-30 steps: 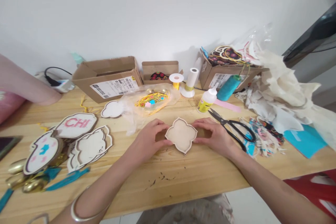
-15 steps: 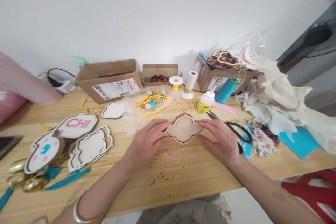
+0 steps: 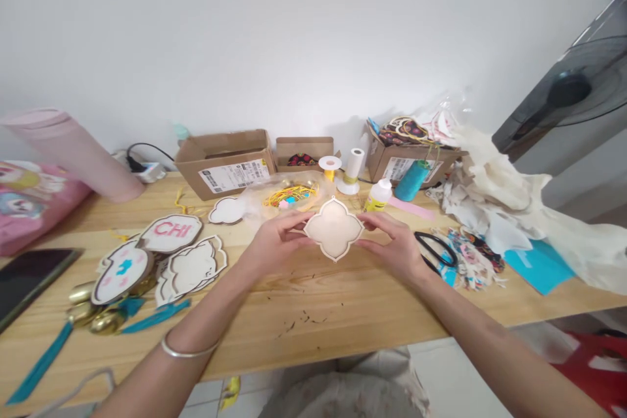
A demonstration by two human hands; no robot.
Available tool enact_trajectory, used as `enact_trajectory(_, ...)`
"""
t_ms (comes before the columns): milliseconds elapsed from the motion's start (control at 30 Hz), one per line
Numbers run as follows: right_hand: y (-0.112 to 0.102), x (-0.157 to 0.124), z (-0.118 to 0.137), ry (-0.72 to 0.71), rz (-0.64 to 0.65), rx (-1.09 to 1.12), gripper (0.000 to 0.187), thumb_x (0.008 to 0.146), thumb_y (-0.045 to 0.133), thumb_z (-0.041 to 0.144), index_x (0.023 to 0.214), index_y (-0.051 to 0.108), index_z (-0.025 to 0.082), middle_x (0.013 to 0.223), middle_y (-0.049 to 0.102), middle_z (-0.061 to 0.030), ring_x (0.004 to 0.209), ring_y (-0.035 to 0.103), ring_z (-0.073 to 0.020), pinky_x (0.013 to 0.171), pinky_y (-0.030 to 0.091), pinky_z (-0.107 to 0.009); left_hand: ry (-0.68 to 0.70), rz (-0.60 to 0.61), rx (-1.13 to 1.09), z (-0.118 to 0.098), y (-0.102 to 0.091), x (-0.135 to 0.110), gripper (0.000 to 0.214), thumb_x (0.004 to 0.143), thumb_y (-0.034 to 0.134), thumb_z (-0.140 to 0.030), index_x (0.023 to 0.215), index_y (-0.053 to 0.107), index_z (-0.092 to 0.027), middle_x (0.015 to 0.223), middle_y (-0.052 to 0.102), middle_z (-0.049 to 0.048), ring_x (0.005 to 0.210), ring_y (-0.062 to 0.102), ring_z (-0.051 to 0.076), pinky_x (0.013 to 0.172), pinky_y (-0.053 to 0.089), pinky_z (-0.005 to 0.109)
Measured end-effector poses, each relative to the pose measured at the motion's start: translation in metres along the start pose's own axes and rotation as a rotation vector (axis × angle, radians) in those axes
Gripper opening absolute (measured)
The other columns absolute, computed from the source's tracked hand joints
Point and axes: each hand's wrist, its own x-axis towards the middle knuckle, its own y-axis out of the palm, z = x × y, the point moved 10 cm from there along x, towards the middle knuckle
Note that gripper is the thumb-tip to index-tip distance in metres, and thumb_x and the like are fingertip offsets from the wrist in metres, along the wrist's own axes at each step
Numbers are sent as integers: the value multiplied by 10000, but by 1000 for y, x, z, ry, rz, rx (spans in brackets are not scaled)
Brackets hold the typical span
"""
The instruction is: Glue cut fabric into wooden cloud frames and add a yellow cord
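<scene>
The left hand [image 3: 274,243] and the right hand [image 3: 396,249] stand apart at the centre of the frame, with a four-lobed wooden plaque [image 3: 334,230] pinched between them. The left thumb and fingers close on its left tip, the right thumb and fingers on its right tip. The plaque is raised above the wooden table [image 3: 274,346], its recessed face, edged by a raised rim, turned toward the camera. One tip, bearing a tiny loop, points to the top of the frame and the opposite tip to the bottom; the other two point left and right. The lobes spread about evenly, so I cannot tell a long axis.

Just beyond the right hand, right of centre, is a glue bottle [image 3: 379,197] with a yellow label. Black scissors handles [image 3: 435,251] show beside that hand, near a heap of fabric scraps [image 3: 477,258] and a blue sheet [image 3: 539,266]. Above the left hand lies a clear plastic bag [image 3: 255,204] with yellow cords [image 3: 289,196]. At the left of the frame are a plaque lettered CHI [image 3: 171,232], a stack of pale wooden cutouts [image 3: 189,271], gold bells [image 3: 106,322] and teal tassels [image 3: 157,316].
</scene>
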Motion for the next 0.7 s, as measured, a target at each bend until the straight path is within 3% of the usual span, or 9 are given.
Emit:
enact_trajectory(167, 7, 29, 4, 47, -7, 165, 404, 665, 689, 395, 1011, 643, 192, 918, 654, -57, 757, 580, -156, 708, 498, -305, 30, -31, -60, -15, -28, 11, 577, 600, 725, -306, 1145, 584, -180, 1158, 611, 92, 960, 593, 222, 855, 475, 373)
enact_trajectory(367, 14, 59, 8, -24, -56, 292, 407, 640, 705, 394, 992, 673, 192, 864, 660, -59, 718, 571, -148, 691, 495, -314, 90, -113, 2, -26, -62, 25, 513, 600, 728, -270, 1093, 622, -175, 1113, 637, 95, 971, 588, 220, 888, 436, 379)
enact_trajectory(700, 34, 50, -27, -7, -59, 384, 405, 606, 728, 417, 953, 693, 212, 928, 676, -85, 863, 608, -202, 787, 488, -382, 34, -132, -75, 7, -52, 31, 454, 523, 765, -232, 966, 685, -173, 1044, 670, 98, 940, 604, 237, 864, 448, 389)
